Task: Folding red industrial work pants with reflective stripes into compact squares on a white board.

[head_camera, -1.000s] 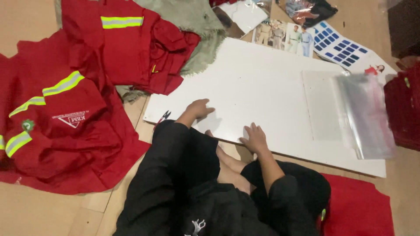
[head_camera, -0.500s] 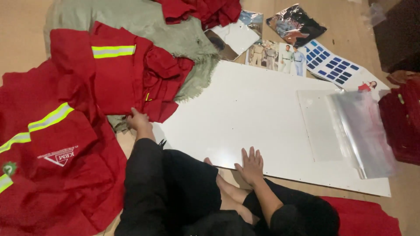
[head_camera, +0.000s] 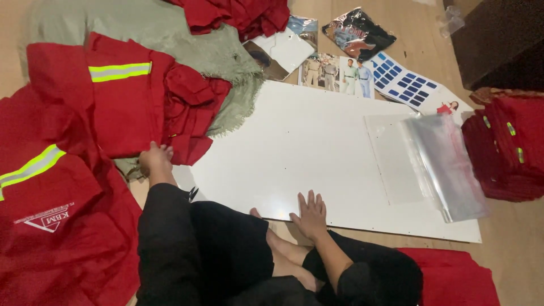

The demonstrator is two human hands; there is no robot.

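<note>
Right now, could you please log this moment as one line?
left hand: gripping red jacket | right hand: flat on white board

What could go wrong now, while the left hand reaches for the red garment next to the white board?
The left hand touches the crumpled red work garment, which lies over the green cloth; pulling it may drag that cloth too. The clear plastic bags lie loose near the white board's right end and could slide off if the board shifts. The right hand rests flat on the board's near edge, so leaning on it might tilt the board.
</note>
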